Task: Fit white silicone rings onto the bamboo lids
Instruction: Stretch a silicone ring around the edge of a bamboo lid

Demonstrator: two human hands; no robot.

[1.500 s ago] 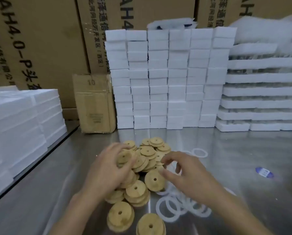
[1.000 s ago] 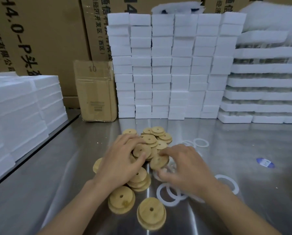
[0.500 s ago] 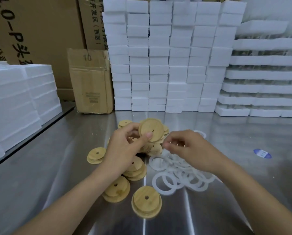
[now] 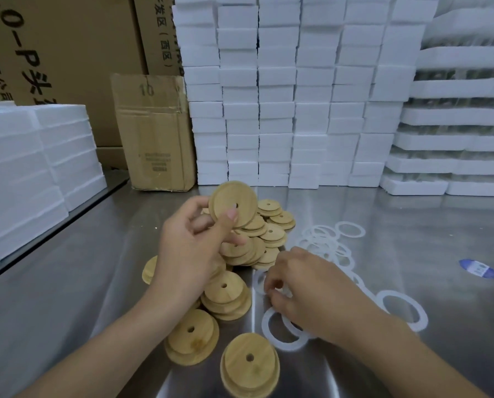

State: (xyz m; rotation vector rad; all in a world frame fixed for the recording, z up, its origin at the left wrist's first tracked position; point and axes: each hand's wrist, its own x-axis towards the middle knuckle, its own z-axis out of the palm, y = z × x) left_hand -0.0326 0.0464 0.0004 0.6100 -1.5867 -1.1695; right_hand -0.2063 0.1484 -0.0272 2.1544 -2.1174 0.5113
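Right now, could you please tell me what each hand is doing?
Left hand: holds a bamboo lid, raised.
Right hand: fingers curled, pinching a white ring.

The bamboo lids [image 4: 273, 235] are pale tan with faint grain (one at 6 o'clock bears a darker smudge). The silicone rings [image 4: 283, 344] are milky white, the table [image 4: 412, 225] silver-grey, the foam blocks [image 4: 277, 110] at 12 o'clock white, the sticker [image 4: 477, 269] at 3 o'clock blue and white.
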